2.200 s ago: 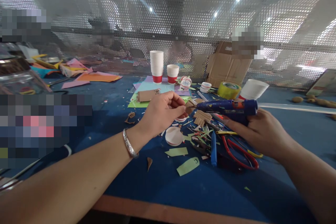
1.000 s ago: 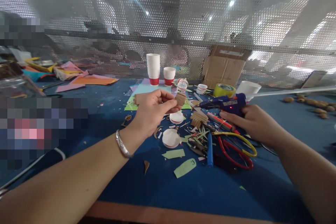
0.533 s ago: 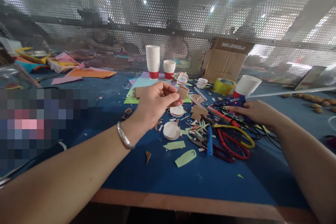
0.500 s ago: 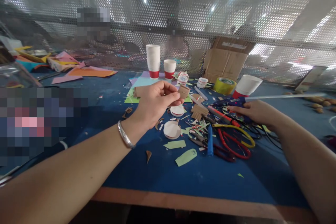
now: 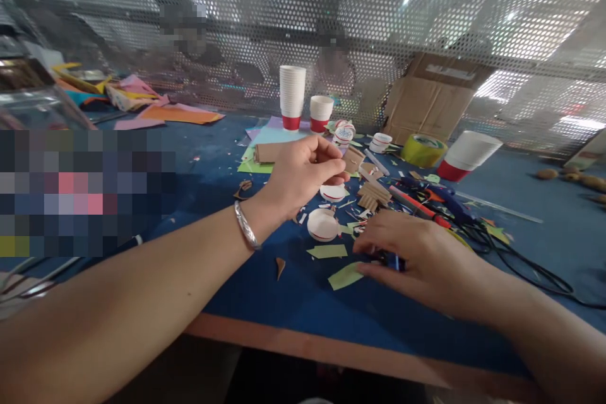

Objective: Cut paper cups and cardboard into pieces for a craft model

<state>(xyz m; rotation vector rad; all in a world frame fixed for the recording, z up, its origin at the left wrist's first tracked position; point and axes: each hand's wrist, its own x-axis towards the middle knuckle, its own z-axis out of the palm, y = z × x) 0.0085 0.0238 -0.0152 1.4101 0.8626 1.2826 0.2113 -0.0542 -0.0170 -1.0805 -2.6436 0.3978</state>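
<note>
My left hand (image 5: 310, 167) is raised over the blue table, its thumb and fingers pinched on a small piece of brown cardboard (image 5: 354, 160). Below it lie white paper discs with red edges (image 5: 323, 225). My right hand (image 5: 411, 249) hovers low over the scraps, palm down, with thumb and fingers apart. Its thumb tip is close to a light green paper strip (image 5: 344, 276). Between its fingers shows a blue handle (image 5: 395, 261) on the table; the scissors there are mostly hidden. A blue glue gun (image 5: 447, 197) with a clear stick lies beyond that hand.
Stacked paper cups (image 5: 292, 91) stand at the back, with a tilted stack (image 5: 471, 153) to the right. Yellow tape (image 5: 423, 150) sits before a cardboard box (image 5: 428, 98). Coloured paper (image 5: 180, 114) lies back left. A black cable (image 5: 525, 268) curves at right.
My right hand has let go of the glue gun and moved left and nearer, over the scissors and scraps. The left hand keeps its pinch on the cardboard. The view has shifted slightly.
</note>
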